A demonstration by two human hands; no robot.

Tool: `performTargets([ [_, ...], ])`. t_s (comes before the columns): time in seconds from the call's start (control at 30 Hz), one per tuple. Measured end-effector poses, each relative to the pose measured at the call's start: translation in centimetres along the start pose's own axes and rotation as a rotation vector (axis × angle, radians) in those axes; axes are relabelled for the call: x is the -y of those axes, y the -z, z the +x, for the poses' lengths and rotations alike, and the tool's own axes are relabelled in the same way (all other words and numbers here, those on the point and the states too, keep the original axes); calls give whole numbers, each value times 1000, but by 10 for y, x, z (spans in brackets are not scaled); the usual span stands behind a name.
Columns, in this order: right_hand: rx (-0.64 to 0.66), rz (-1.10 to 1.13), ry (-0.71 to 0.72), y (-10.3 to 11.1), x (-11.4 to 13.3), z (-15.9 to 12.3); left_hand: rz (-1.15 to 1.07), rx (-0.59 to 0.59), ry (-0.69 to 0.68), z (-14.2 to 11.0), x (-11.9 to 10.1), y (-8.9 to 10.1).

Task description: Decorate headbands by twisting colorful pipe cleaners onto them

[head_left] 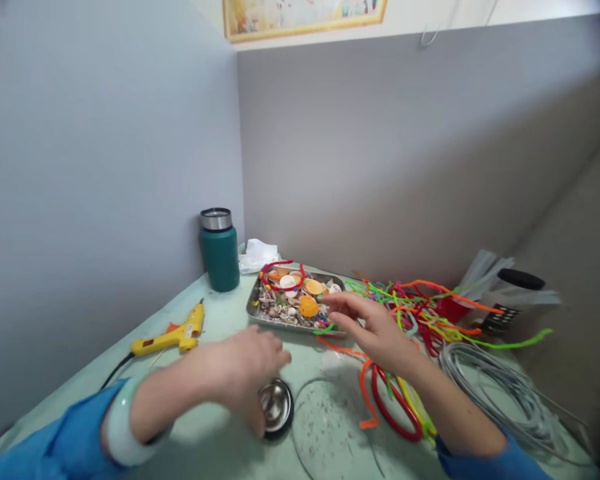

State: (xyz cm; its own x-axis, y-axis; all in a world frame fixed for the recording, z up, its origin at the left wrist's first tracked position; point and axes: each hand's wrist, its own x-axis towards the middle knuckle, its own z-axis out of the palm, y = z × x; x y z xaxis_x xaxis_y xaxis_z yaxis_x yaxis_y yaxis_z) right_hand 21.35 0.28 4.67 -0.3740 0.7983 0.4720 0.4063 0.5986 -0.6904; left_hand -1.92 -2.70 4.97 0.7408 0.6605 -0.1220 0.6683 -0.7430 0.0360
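Note:
My left hand (pixel 245 370), blurred by motion, hovers at the left edge of a round, shiny metal lid with a black rim (pixel 276 408). Its thumb stands apart from its fingers; whether it touches the lid I cannot tell. My right hand (pixel 373 327) reaches over the right end of a metal tray (pixel 285 327), fingers apart and nothing visible between them. Small shells and stones fill the tray, among them an orange shell (pixel 309 307). On top at the back lies a red ring of fuzzy wire with small beads (pixel 303 275).
Left lie a yellow glue gun (pixel 167 339) and a green bottle (pixel 221 257). White tissue (pixel 259 253) sits behind the tray. Right are tangled pipe cleaners (pixel 430 310), coiled grey wire (pixel 500 390) and a black-lidded container (pixel 520 280). A thin wire loop (pixel 296 430) lies in front.

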Motion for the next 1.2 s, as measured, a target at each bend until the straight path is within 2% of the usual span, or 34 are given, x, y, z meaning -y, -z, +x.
performTargets([
  [0.07,5,-11,-24,2,-3,-2,-41,-333,311,-3,31,15],
  [0.13,9,-15,-34,2,-5,-3,7,-797,652,-4,70,23],
  [0.17,12,-18,-36,2,-6,-3,32,-978,791,-3,91,24],
  [0.2,16,-21,-36,0,-6,-3,24,-1099,917,-2,112,24],
  [0.23,23,-21,-35,-1,-6,-2,-37,-1161,1026,0,131,23],
  [0.27,33,-19,-33,-3,-5,-2,-147,-1156,1088,4,148,22],
  [0.33,51,-19,-31,-7,-2,-2,-376,-1134,1087,12,173,17],
  [0.4,62,-22,-34,-12,3,-3,-434,-1145,1058,23,189,11],
  [0.5,125,-44,-35,-21,11,-8,-480,-1188,1064,37,198,1],
  [0.67,304,-104,29,-38,27,-17,-513,-1264,1090,44,201,-6],
  [0.77,323,-111,29,-43,28,-17,-509,-1296,1051,39,194,0],
  [0.83,310,-111,24,-44,24,-16,-489,-1334,976,31,183,10],
  [0.9,292,-111,23,-44,20,-14,-455,-1374,872,21,167,21],
  [1.03,278,-104,14,-43,17,-14,-370,-1347,721,2,124,35],
  [1.2,243,-94,-8,-40,20,-18,-353,-1283,488,-18,67,23],
])
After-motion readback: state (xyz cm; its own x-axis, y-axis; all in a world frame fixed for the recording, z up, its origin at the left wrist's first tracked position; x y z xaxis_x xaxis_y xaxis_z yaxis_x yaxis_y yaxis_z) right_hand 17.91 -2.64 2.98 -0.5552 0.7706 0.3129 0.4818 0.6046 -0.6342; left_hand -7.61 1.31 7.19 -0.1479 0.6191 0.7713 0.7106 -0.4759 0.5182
